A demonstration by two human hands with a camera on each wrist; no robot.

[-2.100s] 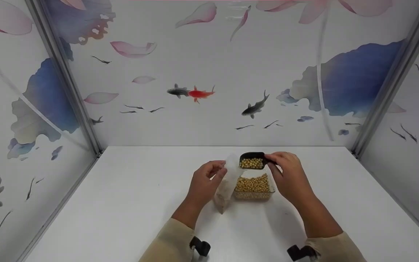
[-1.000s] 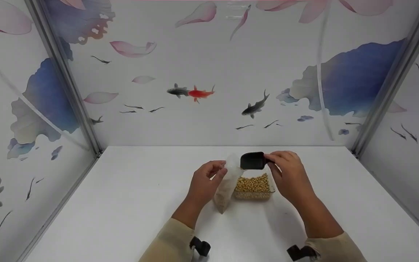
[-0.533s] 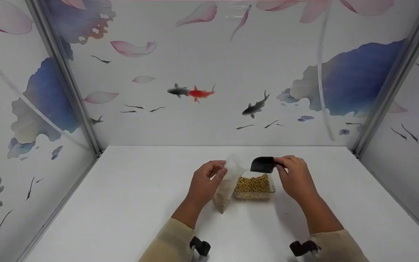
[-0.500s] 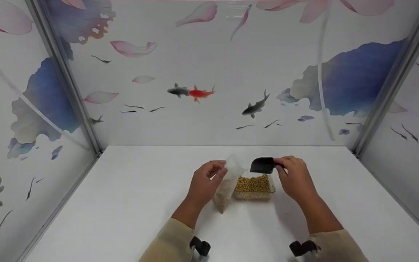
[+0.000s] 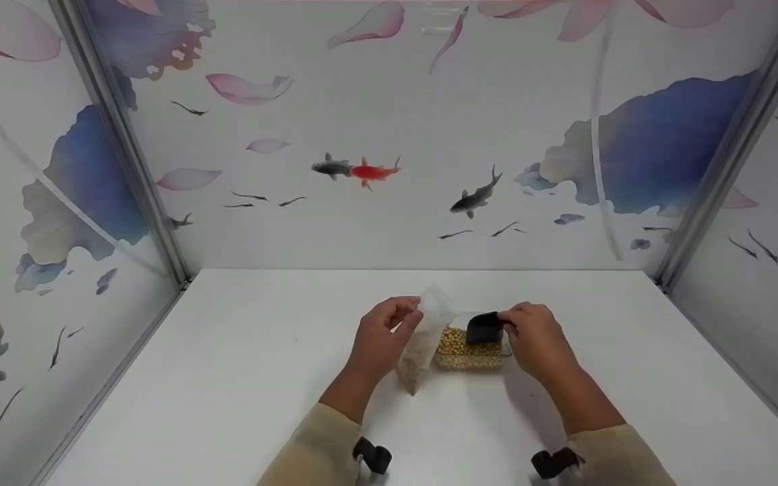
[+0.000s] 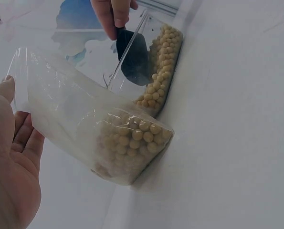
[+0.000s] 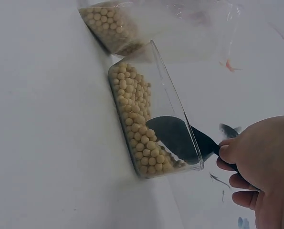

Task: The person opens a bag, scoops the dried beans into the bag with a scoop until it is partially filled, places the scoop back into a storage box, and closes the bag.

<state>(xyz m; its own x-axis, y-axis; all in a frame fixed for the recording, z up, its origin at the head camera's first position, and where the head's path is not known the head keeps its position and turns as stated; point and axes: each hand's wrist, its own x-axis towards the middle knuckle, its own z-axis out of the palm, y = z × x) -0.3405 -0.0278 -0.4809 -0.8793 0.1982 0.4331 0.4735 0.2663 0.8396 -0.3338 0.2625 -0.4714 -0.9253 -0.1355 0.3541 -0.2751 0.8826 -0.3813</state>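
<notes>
My left hand pinches the upper edge of a clear plastic bag. Yellow soybeans fill the bag's lower end, which rests on the table. Right beside it stands a clear rectangular container of soybeans. With my right hand I grip the handle of a black scoop. In the right wrist view the scoop's blade is inside the container, its tip at the beans. Whether any beans lie in the scoop is hidden.
A white table spreads out around the bag and container. White panels printed with fish and petals stand behind and at both sides, joined by grey metal posts.
The scoop held beans, then showed none after tipping at the bag's mouth. My right hand has since drawn it right, then lowered it into the container. My left hand stays put.
</notes>
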